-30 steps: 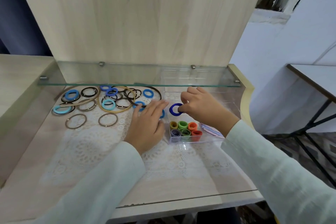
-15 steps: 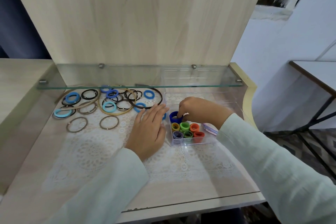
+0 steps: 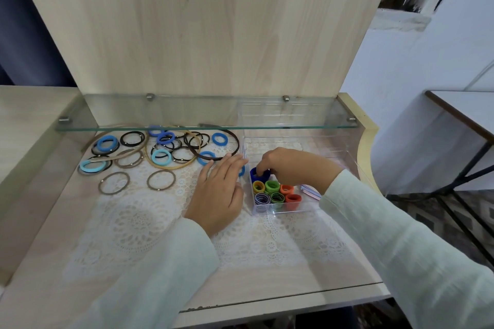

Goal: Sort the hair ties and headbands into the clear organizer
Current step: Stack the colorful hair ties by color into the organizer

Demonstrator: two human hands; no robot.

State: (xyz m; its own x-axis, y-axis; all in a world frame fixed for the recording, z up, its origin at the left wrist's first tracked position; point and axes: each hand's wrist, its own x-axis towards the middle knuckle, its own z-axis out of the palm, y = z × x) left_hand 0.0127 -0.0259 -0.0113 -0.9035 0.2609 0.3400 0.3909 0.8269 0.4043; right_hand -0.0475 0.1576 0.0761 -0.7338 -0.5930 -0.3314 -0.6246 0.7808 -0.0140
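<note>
A clear organizer (image 3: 310,209) stands on the lace mat at right. Its front compartment holds upright yellow, green, orange and purple hair ties (image 3: 272,192). My right hand (image 3: 291,165) reaches into it and pinches a dark blue hair tie (image 3: 257,174) just behind the yellow one. My left hand (image 3: 217,189) rests flat on the mat against the organizer's left wall, fingers straight. A pile of blue, black and brown hair ties (image 3: 160,151) and thin headbands (image 3: 213,151) lies at back left.
A glass shelf (image 3: 205,121) hangs low over the back of the desk, above the pile and the organizer's rear. A wooden back panel rises behind it. A small clear lid or packet (image 3: 310,191) lies inside the organizer at right.
My right hand has lowered the dark blue hair tie from above the organizer down into its front compartment. My left hand has stayed in place.
</note>
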